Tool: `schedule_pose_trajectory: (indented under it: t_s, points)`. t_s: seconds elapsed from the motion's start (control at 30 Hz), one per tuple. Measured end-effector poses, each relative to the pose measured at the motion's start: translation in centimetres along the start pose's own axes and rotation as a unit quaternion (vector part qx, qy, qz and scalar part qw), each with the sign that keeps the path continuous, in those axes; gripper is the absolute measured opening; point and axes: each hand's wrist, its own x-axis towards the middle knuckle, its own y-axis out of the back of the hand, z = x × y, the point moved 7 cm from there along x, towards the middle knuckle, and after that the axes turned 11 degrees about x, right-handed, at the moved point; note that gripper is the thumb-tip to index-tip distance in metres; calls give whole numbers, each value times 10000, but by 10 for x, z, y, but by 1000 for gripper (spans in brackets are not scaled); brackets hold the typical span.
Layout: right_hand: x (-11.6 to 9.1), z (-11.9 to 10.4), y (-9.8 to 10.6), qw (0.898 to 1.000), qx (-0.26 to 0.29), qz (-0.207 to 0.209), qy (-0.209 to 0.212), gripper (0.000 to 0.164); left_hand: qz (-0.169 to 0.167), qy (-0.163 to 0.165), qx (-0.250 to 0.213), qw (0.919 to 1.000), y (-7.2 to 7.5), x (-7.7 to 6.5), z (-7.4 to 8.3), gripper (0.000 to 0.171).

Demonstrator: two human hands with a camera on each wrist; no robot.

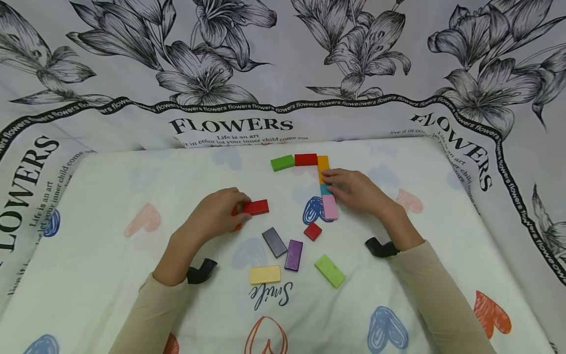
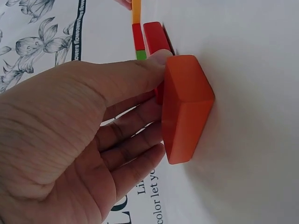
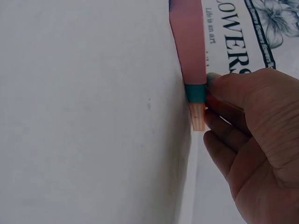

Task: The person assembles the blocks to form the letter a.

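My left hand (image 1: 216, 211) pinches the left end of a red rectangular block (image 1: 256, 207) between thumb and fingers. An orange block (image 2: 189, 107) stands close against that hand's fingertips, mostly hidden in the head view. My right hand (image 1: 355, 189) rests its fingertips along the right side of a row of blocks. Its fingers touch the yellow-orange block (image 1: 323, 167), and its thumb is at the small teal block (image 1: 325, 190). A pink block (image 1: 329, 207) forms the row's near end. At the far end, a red block (image 1: 306, 160) and a green block (image 1: 282, 162) extend left.
Between the forearms lie loose blocks: a small red one (image 1: 312, 231), a grey one (image 1: 274, 242), a purple one (image 1: 294, 255), a pale yellow one (image 1: 265, 275) and a light green one (image 1: 329, 271). The white cloth (image 1: 110, 275) has printed hearts.
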Motion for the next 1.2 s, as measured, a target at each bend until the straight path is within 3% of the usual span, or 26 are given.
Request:
schedule_pose_trajectory:
  t_s: [0.33,1.2]
  points:
    - [2,1,-1,10000,75,18,20,40,81,-116,-171,9998,0,4,2,36]
    - [1,3,-1,9999,46,-65,-122,41,79,-291,-183,9994,4,36,44,36]
